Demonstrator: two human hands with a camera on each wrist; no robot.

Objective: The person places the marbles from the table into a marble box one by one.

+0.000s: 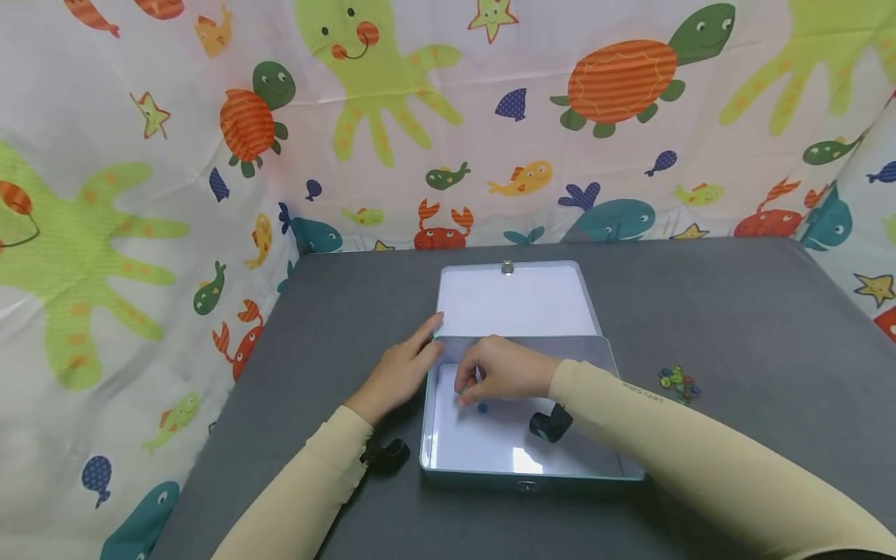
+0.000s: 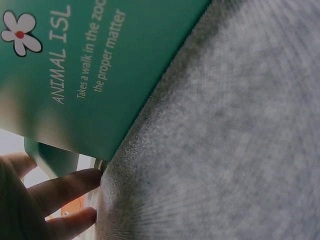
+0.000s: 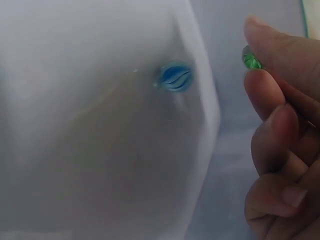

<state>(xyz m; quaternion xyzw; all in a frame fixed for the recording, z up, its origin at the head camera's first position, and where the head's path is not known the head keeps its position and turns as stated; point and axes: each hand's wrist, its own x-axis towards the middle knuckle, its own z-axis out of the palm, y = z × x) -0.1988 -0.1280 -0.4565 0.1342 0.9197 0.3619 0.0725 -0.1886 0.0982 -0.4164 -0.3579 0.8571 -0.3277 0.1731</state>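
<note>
A metal box [image 1: 532, 476] lies on the grey cloth, its white-lined lid [image 1: 516, 299] swung back. Between thumb and index finger, my right hand [image 1: 507, 369] pinches a green glass marble [image 3: 251, 59] over the left part of the box. A blue-swirled marble [image 3: 176, 76] rests on the white floor of the box, just below that hand in the head view. My left hand [image 1: 399, 372] lies along the box's left side with fingers extended. In the left wrist view, its fingers [image 2: 65, 192] show beside the green printed outer wall [image 2: 100, 75].
A small cluster of coloured marbles [image 1: 677, 383] sits on the grey cloth [image 1: 742, 327] to the right of the box. Black wrist cameras [image 1: 551, 424] are strapped to both wrists. A curtain [image 1: 420, 78] with sea animals stands behind and at the sides.
</note>
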